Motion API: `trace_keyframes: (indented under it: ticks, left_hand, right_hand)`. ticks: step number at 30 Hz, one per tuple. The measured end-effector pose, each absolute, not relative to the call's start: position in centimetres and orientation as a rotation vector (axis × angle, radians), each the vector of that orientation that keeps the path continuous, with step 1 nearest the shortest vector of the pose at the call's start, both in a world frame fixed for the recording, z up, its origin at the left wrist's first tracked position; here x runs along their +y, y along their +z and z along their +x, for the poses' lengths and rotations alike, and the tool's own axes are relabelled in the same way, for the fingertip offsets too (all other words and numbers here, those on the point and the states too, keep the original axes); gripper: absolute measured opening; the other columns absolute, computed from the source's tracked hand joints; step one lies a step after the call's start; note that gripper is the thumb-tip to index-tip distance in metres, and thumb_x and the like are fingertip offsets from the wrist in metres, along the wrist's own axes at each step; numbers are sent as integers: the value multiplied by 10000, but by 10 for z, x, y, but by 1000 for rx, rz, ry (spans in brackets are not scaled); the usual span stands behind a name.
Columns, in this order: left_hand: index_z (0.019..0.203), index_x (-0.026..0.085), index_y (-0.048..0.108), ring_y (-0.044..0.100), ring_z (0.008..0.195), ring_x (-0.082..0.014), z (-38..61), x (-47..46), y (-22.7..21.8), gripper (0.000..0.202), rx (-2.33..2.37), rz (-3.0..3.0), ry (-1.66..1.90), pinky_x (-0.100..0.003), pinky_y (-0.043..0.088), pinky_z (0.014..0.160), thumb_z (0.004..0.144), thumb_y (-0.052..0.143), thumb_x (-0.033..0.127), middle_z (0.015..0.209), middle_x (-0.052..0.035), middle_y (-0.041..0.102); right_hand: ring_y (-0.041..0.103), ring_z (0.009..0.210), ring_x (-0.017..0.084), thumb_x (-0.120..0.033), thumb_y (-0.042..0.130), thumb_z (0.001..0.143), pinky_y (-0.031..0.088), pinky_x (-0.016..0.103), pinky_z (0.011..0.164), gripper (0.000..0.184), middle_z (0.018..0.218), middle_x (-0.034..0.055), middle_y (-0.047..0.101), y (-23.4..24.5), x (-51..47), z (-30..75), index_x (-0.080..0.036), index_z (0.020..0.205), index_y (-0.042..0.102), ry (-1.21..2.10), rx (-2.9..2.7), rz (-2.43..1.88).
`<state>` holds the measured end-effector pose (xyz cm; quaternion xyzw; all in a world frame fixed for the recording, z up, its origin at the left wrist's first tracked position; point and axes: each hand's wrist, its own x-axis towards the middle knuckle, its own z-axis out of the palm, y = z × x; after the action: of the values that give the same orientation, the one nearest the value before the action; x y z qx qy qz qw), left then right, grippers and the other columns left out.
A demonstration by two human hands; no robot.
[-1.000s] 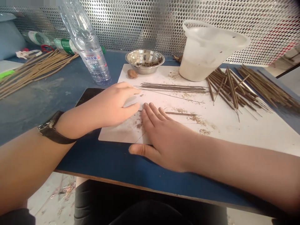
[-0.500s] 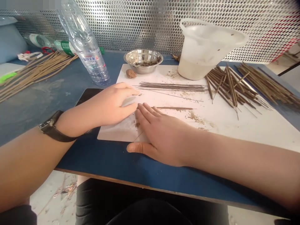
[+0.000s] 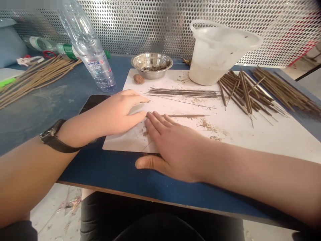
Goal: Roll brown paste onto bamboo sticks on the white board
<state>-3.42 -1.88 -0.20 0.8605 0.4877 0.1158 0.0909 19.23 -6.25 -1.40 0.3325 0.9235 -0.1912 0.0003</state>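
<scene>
A thin stick coated in brown paste [image 3: 188, 115] lies crosswise on the white board [image 3: 240, 134]. My right hand [image 3: 175, 144] lies flat over its left part, fingers stretched out and thumb spread toward me. To the left, my left hand [image 3: 122, 112] rests on the board with thumb and index finger apart; its thumb tip is close to my right fingertips. I see nothing between those fingers, though the stick's left end is hidden. Behind the hands lies a row of thin dark bare sticks [image 3: 180, 92], with one stray stick [image 3: 188, 102] in front.
A steel bowl [image 3: 152, 74] with brown bits and a brown lump [image 3: 138, 79] stand behind. A white plastic jug [image 3: 205, 70], piled coated sticks [image 3: 247, 92] and more sticks [image 3: 286, 88] are right. Left are a tilted plastic bottle [image 3: 96, 63] and long brown sticks [image 3: 37, 80].
My right hand has slid slightly toward me, staying flat over the coated stick. My left hand has barely moved. The whole view has shifted a little.
</scene>
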Motion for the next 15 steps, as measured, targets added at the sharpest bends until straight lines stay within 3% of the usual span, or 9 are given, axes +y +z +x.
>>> trace_keyframes:
  ticks: [7, 12, 15]
  left_hand:
    - [1374, 209, 775, 655, 1380, -398, -36, -17, -4, 490, 1425, 2547, 352, -569, 513, 1222, 1023, 537, 455, 1434, -124, 743]
    - [1449, 243, 734, 656, 1385, -392, -38, -16, -5, 496, 1411, 2544, 395, -574, 521, 1212, 1024, 566, 436, 1441, -119, 743]
    - [1491, 238, 713, 647, 1415, -392, -37, -16, -4, 528, 1454, 2535, 393, -564, 513, 1230, 1018, 574, 427, 1482, -118, 725]
  right_hand:
    - [95, 1742, 479, -898, 242, 1055, 157, 645, 1425, 1244, 1825, 363, 125, -16, -44, 186, 139, 1742, 230, -524, 2888, 1072]
    - [54, 1754, 473, -879, 144, 1065, 122, 704, 1411, 1178, 1863, 292, 171, -18, -15, 199, 56, 1772, 256, -419, 3050, 1079]
    - [90, 1747, 494, -877, 110, 1059, 170, 724, 1397, 1189, 1857, 305, 184, -17, -12, 204, 68, 1762, 274, -339, 2974, 1176]
